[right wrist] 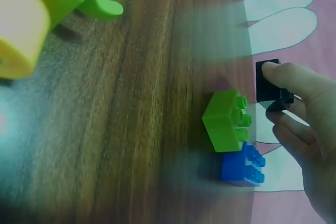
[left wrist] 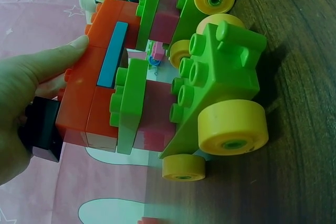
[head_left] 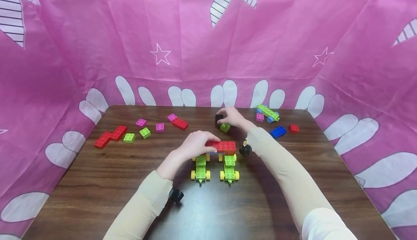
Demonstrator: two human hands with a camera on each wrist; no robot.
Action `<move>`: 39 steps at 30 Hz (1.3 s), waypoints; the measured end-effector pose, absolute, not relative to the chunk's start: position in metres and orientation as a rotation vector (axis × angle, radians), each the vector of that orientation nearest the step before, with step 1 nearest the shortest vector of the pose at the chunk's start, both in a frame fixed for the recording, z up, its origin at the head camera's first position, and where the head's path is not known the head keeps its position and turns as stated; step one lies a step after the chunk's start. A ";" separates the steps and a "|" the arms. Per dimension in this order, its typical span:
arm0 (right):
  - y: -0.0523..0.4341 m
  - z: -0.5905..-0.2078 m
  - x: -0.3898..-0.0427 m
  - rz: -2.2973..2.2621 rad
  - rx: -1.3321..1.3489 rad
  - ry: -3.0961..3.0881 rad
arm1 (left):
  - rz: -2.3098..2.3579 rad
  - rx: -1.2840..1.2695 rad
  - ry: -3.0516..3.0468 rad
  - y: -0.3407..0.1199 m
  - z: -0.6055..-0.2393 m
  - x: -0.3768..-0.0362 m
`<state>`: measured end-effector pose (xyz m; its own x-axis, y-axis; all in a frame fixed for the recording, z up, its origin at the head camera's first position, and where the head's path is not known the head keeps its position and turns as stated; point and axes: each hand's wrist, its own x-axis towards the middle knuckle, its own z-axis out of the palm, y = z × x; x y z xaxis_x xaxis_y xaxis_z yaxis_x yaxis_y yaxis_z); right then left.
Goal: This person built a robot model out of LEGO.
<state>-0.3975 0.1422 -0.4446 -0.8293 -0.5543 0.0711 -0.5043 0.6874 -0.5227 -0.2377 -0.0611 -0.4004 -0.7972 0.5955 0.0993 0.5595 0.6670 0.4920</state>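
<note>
My left hand (head_left: 197, 144) grips the top of a build, with the thumb on its red bricks (head_left: 226, 146). These bridge two green wheeled bases (head_left: 201, 170) with yellow wheels. Pink bricks (left wrist: 157, 106) and green bricks (left wrist: 132, 106) stand between, and a blue piece (left wrist: 113, 53) shows under the red. A small black block (left wrist: 44, 129) lies against the red bricks beneath the left palm. Farther back, my right hand (head_left: 232, 117) pinches a black piece (right wrist: 269, 81) between thumb and fingers. Close below it are a green brick (right wrist: 227, 121) and a blue brick (right wrist: 233, 169).
Red bricks (head_left: 119, 133), pink bricks (head_left: 160, 127) and lime bricks (head_left: 129, 137) lie at the back left. Back right are another green wheeled base (head_left: 267, 112) with blue wheels, a blue brick (head_left: 278, 131) and a red brick (head_left: 294, 128). Pink cloth (head_left: 195, 51) hangs behind the table.
</note>
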 end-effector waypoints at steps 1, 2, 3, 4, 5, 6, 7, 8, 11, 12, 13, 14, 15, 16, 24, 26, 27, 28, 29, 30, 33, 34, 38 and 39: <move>0.144 -0.443 -0.396 -0.831 -0.886 2.804 | 0.791 0.972 2.802 -0.061 -0.400 -0.238; 0.146 -0.442 -0.395 -0.835 -0.888 2.807 | 0.790 0.971 2.799 -0.061 -0.400 -0.238; 0.147 -0.440 -0.393 -0.849 -0.885 2.809 | 0.788 0.967 2.797 -0.060 -0.401 -0.238; 0.149 -0.438 -0.392 -0.855 -0.881 2.816 | 0.789 0.965 2.796 -0.060 -0.401 -0.239; 0.151 -0.435 -0.390 -0.866 -0.879 2.823 | 0.792 0.961 2.793 -0.060 -0.401 -0.239; 0.153 -0.433 -0.388 -0.878 -0.876 2.829 | 0.796 0.956 2.791 -0.060 -0.401 -0.240; 0.155 -0.430 -0.386 -0.890 -0.875 2.835 | 0.801 0.951 2.789 -0.060 -0.401 -0.240; 0.156 -0.428 -0.384 -0.902 -0.879 2.841 | 0.805 0.945 2.787 -0.060 -0.401 -0.240; 0.162 -0.422 -0.376 -0.965 -0.893 2.841 | 0.805 0.928 2.785 -0.060 -0.400 -0.241; 0.163 -0.421 -0.373 -0.989 -0.896 2.835 | 0.799 0.924 2.786 -0.060 -0.400 -0.241; 0.165 -0.420 -0.369 -1.014 -0.898 2.827 | 0.794 0.921 2.785 -0.060 -0.400 -0.240; 0.167 -0.419 -0.365 -1.035 -0.895 2.823 | 0.788 0.916 2.785 -0.060 -0.401 -0.240; 0.169 -0.418 -0.361 -1.061 -0.890 2.820 | 0.785 0.915 2.783 -0.059 -0.401 -0.240; 0.171 -0.417 -0.356 -1.080 -0.887 2.820 | 0.783 0.914 2.781 -0.059 -0.401 -0.240; 0.187 -0.412 -0.315 -1.220 -0.843 2.828 | 0.783 0.917 2.762 -0.058 -0.399 -0.238; 0.190 -0.411 -0.307 -1.245 -0.846 2.821 | 0.773 0.907 2.761 -0.058 -0.397 -0.237; 0.191 -0.411 -0.302 -1.257 -0.857 2.814 | 0.767 0.903 2.764 -0.057 -0.397 -0.237; 0.193 -0.411 -0.298 -1.265 -0.869 2.810 | 0.758 0.901 2.770 -0.057 -0.396 -0.236; 0.194 -0.411 -0.295 -1.267 -0.878 2.810 | 0.750 0.896 2.777 -0.057 -0.395 -0.236; 0.196 -0.411 -0.292 -1.269 -0.888 2.811 | 0.744 0.892 2.785 -0.056 -0.394 -0.235; 0.201 -0.411 -0.283 -1.281 -0.915 2.815 | 0.735 0.883 2.802 -0.053 -0.391 -0.233; 0.203 -0.410 -0.281 -1.283 -0.918 2.822 | 0.738 0.878 2.806 -0.052 -0.390 -0.232; 0.207 -0.409 -0.271 -1.313 -0.929 2.817 | 0.765 0.887 2.791 -0.049 -0.389 -0.231; 0.207 -0.409 -0.269 -1.320 -0.928 2.814 | 0.775 0.891 2.783 -0.048 -0.388 -0.231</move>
<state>-0.2686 0.2072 -0.4093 -0.8313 -0.4538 0.3209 -0.5369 0.5065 -0.6747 -0.2309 -0.0476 -0.3885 -0.8201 0.5707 0.0418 0.5102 0.6963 0.5048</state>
